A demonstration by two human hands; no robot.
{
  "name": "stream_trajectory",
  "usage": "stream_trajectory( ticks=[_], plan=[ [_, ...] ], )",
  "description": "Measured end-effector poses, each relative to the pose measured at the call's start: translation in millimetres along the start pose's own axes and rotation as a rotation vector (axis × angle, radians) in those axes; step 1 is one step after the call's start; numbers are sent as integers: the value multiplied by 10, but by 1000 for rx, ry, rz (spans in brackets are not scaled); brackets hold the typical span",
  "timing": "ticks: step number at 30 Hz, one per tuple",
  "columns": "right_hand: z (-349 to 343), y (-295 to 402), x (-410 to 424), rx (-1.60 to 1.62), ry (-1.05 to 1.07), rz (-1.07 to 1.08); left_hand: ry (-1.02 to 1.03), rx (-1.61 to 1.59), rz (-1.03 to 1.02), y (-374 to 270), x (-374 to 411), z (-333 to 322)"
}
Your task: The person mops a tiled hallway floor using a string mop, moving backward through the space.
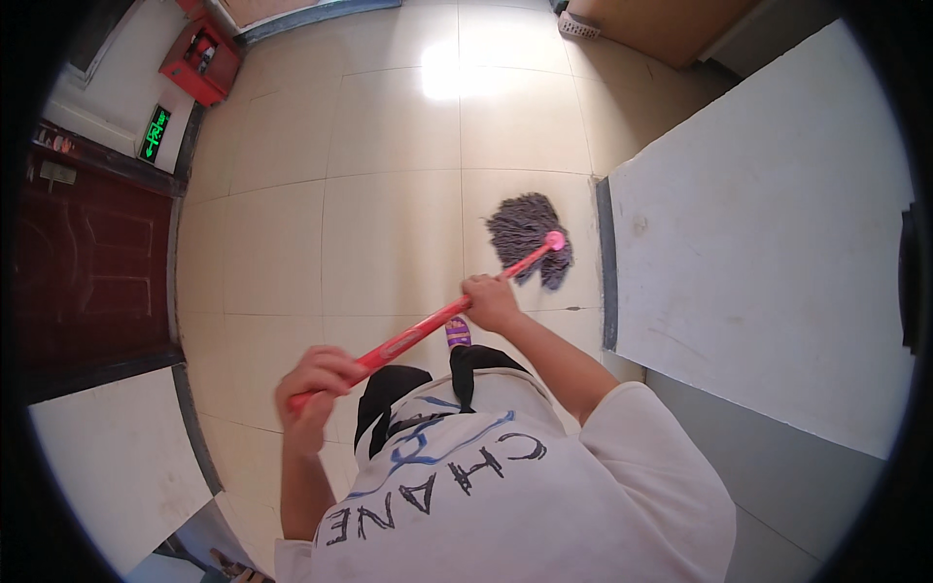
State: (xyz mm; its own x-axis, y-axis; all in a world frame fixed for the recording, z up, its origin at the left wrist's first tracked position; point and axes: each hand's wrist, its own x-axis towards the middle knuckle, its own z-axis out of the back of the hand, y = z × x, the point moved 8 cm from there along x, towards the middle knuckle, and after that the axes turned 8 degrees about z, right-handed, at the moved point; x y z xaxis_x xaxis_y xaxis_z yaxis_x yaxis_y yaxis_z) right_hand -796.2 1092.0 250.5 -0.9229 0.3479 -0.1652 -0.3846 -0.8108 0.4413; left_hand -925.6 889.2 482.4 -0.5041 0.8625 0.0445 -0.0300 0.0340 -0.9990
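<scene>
A string mop lies across my front at a slant, its red handle (415, 334) rising from the floor toward my left side. My left hand (317, 386) is wrapped around the handle near its upper end. Lower down the shaft, my right hand (492, 302) grips it too. The grey mop head (526, 229) rests spread on the beige tiled floor (393, 240), ahead of me and to the right. A pink round connector (555, 240) joins the handle to the strands.
On the right, a white wall (758, 240) with a dark baseboard (607, 266) stands close to the mop head. To the left are a dark red door (95, 262), a lit exit sign (154, 134) and a red box (203, 62). A perforated white basket (579, 26) sits far ahead. My purple sandal (458, 332) is below the handle.
</scene>
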Motion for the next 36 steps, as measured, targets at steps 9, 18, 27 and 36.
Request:
stream_trajectory(
  ticks=[9,18,27,36],
  plan=[
    [-178,-1165,-515,-19,-262,-329,276,-184,305,794,142,-773],
    [-359,-1155,-270,125,-306,-485,376,-71,291,760,460,-467],
    [-293,-57,715,165,-388,-242,123,35,118,136,676,624],
    [-282,1218,1594,297,-280,64,-275,146,-125,-538,379,1486]
  ],
)
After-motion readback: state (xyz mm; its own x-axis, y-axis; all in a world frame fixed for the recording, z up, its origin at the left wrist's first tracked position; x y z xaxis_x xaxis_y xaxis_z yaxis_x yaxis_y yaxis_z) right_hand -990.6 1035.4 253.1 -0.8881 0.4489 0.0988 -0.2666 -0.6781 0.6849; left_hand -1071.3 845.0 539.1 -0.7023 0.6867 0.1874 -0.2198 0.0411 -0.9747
